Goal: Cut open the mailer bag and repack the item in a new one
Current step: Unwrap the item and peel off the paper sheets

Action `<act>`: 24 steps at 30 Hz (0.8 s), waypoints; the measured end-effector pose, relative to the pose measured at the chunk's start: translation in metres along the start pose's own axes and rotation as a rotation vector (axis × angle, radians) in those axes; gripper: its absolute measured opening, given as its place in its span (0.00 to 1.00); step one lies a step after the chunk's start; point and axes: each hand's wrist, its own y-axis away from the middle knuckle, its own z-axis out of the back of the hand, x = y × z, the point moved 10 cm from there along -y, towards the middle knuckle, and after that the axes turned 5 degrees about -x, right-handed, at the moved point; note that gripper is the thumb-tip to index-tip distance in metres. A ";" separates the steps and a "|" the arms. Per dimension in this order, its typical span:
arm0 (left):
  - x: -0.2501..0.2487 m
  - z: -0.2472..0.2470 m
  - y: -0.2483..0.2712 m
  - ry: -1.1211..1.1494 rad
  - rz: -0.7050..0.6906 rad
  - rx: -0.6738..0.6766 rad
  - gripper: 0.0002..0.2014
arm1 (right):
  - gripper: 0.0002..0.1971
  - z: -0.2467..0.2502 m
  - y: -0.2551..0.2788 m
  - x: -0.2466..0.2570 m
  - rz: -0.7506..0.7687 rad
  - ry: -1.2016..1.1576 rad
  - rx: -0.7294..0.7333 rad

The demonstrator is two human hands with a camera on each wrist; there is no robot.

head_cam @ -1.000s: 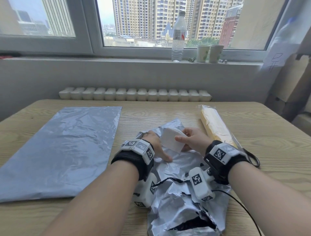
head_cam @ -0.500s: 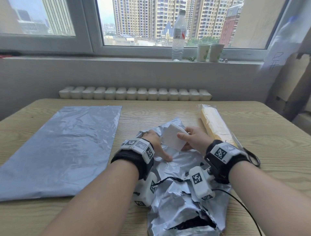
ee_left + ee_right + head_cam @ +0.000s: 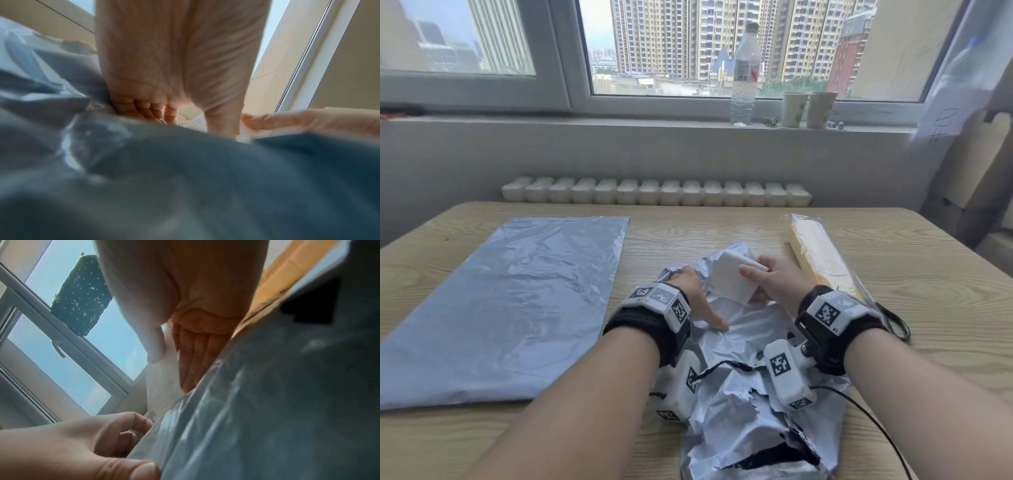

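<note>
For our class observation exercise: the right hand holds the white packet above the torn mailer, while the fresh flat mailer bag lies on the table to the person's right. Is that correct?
One detail is wrong. The fresh flat mailer bag lies to the person's left, not right, as the head view shows. The rest stands: the right hand holds the white packet above the torn mailer.

Crinkled glossy plastic mailer bag

Head view: above near table edge, facing far window. Wrist views: very close, low, looking up along palms; all share crumpled mailer.
</note>
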 end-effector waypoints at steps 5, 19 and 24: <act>-0.002 -0.001 -0.001 -0.036 -0.005 0.002 0.58 | 0.07 0.001 -0.003 -0.004 -0.021 0.002 -0.011; -0.003 0.004 -0.009 0.052 -0.066 0.018 0.47 | 0.26 0.019 -0.001 0.001 0.004 0.076 -0.096; -0.010 0.010 -0.011 0.010 -0.058 -0.064 0.23 | 0.17 0.011 0.002 0.002 0.004 0.101 -0.039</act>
